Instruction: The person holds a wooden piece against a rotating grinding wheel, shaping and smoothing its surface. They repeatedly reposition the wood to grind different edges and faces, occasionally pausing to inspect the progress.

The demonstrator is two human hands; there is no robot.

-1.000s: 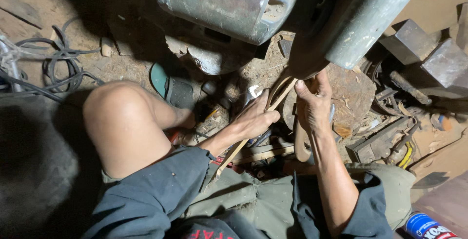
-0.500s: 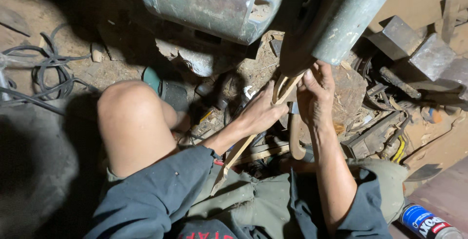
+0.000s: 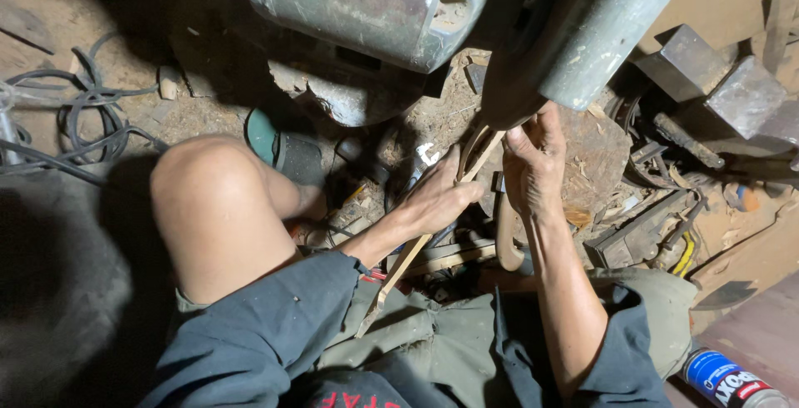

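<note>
My left hand (image 3: 439, 197) grips a long thin wooden strip (image 3: 399, 268) that slants from my lap up toward a big grey metal cylinder (image 3: 607, 17). My right hand (image 3: 533, 162) holds the strip's upper end, right under the cylinder's dark lower end. A curved brown wooden handle (image 3: 504, 237) hangs below my right hand. My bare left knee (image 3: 212, 200) rises at the left; my grey-blue sleeves and olive shorts fill the bottom.
A greenish metal drum (image 3: 374, 4) lies at the top. Black cables (image 3: 79, 125) coil at the left. Metal blocks (image 3: 724, 83) and scrap tools lie at the right, a wooden stump (image 3: 595, 162) behind my hands, and a blue can (image 3: 732, 379) at the bottom right.
Both hands and the strip have stayed together under the cylinder; my right hand has risen slightly toward it. The view has shifted a little.
</note>
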